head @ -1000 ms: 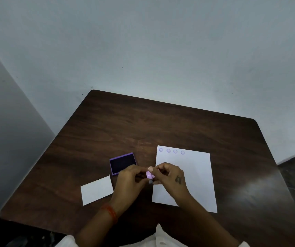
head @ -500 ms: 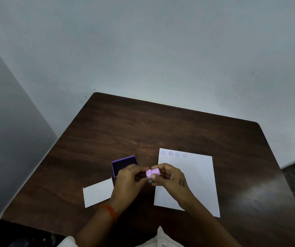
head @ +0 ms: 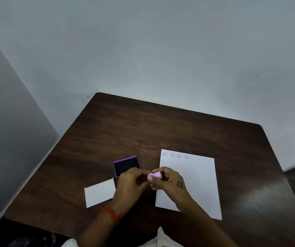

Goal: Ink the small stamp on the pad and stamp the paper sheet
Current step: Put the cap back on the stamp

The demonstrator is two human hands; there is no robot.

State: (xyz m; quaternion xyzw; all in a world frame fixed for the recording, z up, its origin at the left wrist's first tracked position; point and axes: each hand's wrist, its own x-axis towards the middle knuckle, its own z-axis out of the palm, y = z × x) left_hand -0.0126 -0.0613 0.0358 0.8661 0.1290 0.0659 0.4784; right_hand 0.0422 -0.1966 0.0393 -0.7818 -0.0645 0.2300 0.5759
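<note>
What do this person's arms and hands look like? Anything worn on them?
Both forearms are bare, with no sleeves in view. The left hand has an orange-red thread band round its wrist. The right hand carries a small dark tattoo on its back. No rings or watch are visible.

Dim, cool light is falling evenly; a soft glare is shining on the desk (head: pixel 261 196) at right, and wide-angle distortion is bending the edges.
</note>
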